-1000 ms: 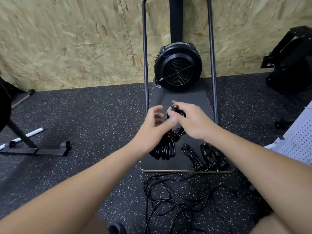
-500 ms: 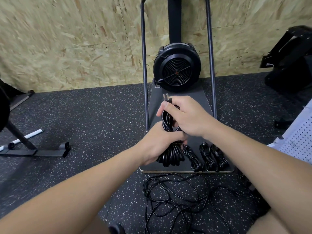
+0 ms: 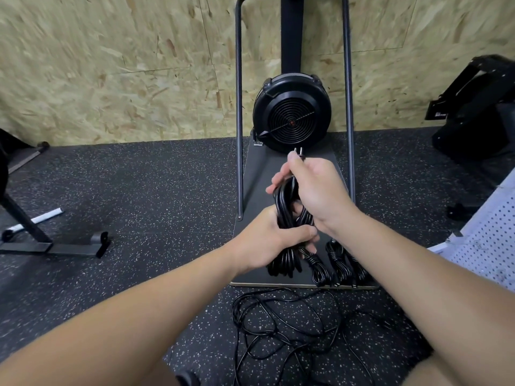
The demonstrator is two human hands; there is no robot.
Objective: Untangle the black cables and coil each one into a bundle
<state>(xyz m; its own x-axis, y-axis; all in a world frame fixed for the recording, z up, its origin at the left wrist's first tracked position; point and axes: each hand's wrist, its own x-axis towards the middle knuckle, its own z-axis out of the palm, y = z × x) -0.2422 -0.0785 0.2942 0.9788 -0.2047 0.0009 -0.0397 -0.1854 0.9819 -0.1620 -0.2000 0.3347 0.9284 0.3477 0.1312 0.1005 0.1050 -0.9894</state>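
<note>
Over the board's (image 3: 259,174) middle | my left hand (image 3: 269,240) now grips the coil (image 3: 284,215) | right hand (image 3: 315,190) pinches the plug (image 3: 298,154), lifted since a second ago | bundle nearly done; tangle (image 3: 281,327) waits on the floor off the near edge.

- Left hand (image 3: 267,240): bare, with no glove, ring or watch showing.
- Right hand (image 3: 315,190): bare too, nothing worn at the wrist.
- Fingers (image 3: 292,158): short, plain nails where they show.
- Both forearms are uncovered up to the frame's lower edge; no sleeve comes into view.
- Bare skin, seemingly the legs, shows at the bottom edge.
</note>
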